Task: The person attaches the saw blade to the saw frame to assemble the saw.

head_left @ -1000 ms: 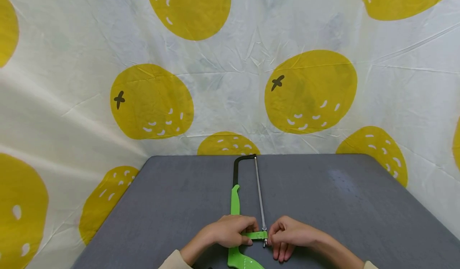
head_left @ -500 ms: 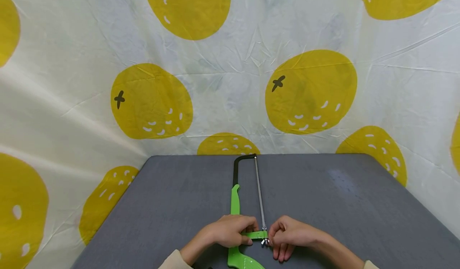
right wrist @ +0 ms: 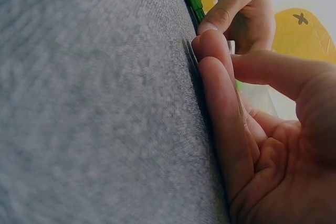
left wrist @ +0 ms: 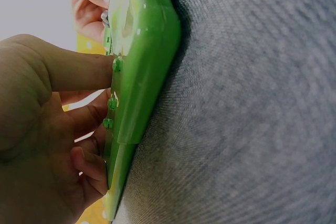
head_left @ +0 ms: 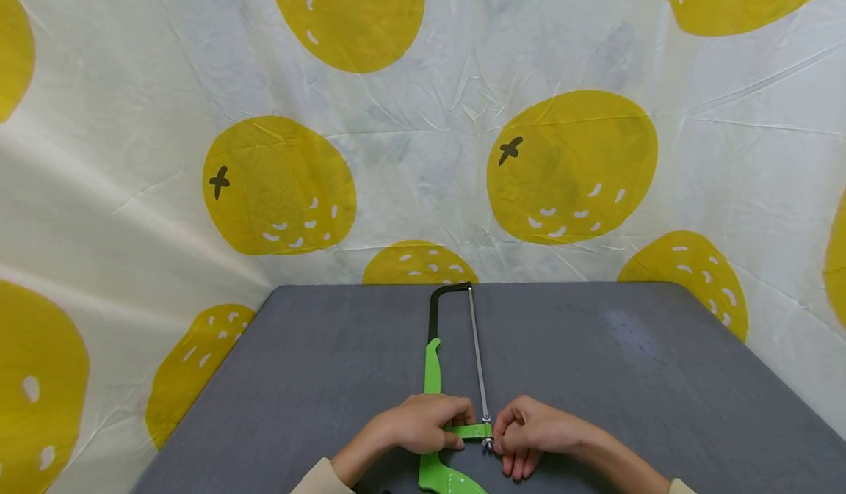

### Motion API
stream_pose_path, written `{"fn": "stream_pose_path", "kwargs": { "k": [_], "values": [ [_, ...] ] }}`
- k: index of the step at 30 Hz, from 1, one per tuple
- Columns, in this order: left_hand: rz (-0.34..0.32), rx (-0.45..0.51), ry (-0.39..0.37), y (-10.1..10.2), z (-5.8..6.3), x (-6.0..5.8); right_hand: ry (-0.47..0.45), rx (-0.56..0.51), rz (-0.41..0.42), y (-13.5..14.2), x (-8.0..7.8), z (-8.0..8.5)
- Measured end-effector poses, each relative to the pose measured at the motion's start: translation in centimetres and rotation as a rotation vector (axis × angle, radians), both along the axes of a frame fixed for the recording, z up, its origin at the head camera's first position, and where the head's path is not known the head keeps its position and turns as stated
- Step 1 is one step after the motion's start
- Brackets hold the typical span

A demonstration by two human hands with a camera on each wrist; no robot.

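A hacksaw (head_left: 432, 369) with a green handle and black front frame lies flat, its far end near the table's back edge. Its silver blade (head_left: 478, 362) runs along the right side. My left hand (head_left: 426, 422) grips the green frame, thumb on the near side of the crossbar (head_left: 472, 431). At the blade's near end sits a small metal wing nut (head_left: 488, 445), where my right hand (head_left: 545, 429) has its curled thumb and forefinger. In the left wrist view the green frame (left wrist: 149, 51) hides part of the fingers. Right fingers (right wrist: 223, 114) cover the nut in the right wrist view.
The hacksaw lies on a grey cloth-covered table (head_left: 330, 362). Behind it and along both sides hangs a white sheet (head_left: 423, 193) printed with large yellow fruit.
The wing nut has turned, its wings showing at a different angle in each frame. My left hand and the hacksaw stay in place; the right fingers have barely shifted.
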State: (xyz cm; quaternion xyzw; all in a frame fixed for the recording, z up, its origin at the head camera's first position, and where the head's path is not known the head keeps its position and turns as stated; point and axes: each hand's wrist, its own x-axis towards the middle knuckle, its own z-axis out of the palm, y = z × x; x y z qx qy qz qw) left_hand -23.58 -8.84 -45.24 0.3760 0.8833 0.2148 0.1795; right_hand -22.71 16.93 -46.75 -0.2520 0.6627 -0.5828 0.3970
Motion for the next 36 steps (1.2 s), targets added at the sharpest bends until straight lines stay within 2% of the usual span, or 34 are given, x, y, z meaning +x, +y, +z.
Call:
{"fn": "stream_pose_path", "kwargs": {
  "k": [15,36],
  "values": [
    [-0.002,-0.004,0.001,-0.05,0.05,-0.01,0.032,0.018,-0.033,-0.29,-0.10,-0.44],
    [-0.005,0.002,-0.014,-0.02,0.36,0.02,0.000,0.010,-0.009,-0.15,-0.30,-0.04]
  ]
}}
